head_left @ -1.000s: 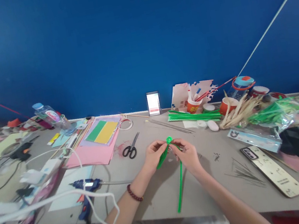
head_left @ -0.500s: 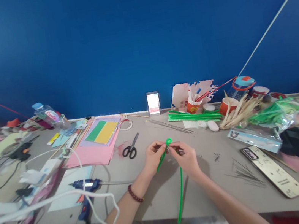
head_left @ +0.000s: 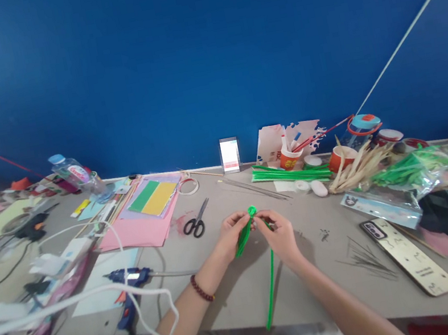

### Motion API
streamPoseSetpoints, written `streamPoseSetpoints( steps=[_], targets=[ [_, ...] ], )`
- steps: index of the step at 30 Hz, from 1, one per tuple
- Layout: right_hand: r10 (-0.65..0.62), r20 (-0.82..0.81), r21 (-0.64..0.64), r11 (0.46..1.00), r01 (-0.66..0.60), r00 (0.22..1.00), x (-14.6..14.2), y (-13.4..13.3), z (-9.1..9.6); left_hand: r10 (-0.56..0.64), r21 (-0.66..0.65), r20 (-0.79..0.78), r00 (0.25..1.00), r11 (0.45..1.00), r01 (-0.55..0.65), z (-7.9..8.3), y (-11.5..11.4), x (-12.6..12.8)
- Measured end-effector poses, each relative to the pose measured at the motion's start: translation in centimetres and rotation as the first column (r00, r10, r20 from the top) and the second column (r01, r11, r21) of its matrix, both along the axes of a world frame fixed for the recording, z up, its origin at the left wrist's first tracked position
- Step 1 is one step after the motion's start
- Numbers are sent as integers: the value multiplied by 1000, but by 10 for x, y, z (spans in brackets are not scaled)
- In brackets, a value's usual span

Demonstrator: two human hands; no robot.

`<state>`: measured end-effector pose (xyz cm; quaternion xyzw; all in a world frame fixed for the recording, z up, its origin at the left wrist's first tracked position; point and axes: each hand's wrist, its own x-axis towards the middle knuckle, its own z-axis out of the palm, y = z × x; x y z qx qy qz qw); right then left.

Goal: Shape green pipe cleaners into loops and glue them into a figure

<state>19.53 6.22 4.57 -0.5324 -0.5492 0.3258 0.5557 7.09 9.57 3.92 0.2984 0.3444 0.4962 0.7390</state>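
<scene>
Both hands meet over the middle of the table, around green pipe cleaners with a small curled knot at the top. My left hand pinches them just below the knot, and folded strands hang under its fingers. With thumb and forefinger, my right hand grips one long green pipe cleaner, whose free end dangles towards the table's front edge. The fingertips of both hands nearly touch, so the exact grip there is partly hidden. Black-handled scissors lie to the left of my hands.
A blue glue gun and white cable lie at left. Pink paper is behind them. Green pipe cleaners sit at the back, beside a red cup of pens. A phone and thin wires lie at right.
The open loop at the top of the green pipe cleaners has become smaller and tighter. The hanging end has shifted slightly upwards and right. Both hands stay almost in place.
</scene>
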Motion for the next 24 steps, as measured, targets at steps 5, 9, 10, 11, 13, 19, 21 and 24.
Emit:
streamPoseSetpoints(
  steps=[5, 9, 10, 11, 13, 19, 21, 24],
  targets=[
    [12, -24, -14, 1000, -12, 1000, 0, 2, -1, 20, -24, 13, 1000, 1000, -20, 0, -1, 2],
    [16, -81, -35, 999, -19, 997, 0, 4, -3, 3, -20, 19, 1000, 1000, -2, 3, -2, 3],
    [13, -90, -44, 999, -17, 996, 1, 5, -3, 1, -22, 19, 1000, 1000, 0, 3, -2, 3],
    [8, -93, -54, 998, -13, 996, 1, 5, -3, -1, -25, 19, 1000, 1000, 1, 3, -1, 2],
    [1, -86, -68, 998, -7, 996, 1, 5, -2, -1, -22, 15, 1000, 1000, 2, 2, 0, 2],
    [-88, 178, 133, 989, 64, 980, 2, 1, 3, -30, 45, -27, 999, 999, 32, -11, 10, -3],
    [-163, 322, 303, 951, 61, 933, -3, -5, 6, -13, 43, -56, 998, 999, 16, -13, 13, -4],
    [-22, 497, 372, 908, -190, 868, -22, -20, 11, -48, 55, -95, 994, 997, 53, -14, 17, -6]
  ],
)
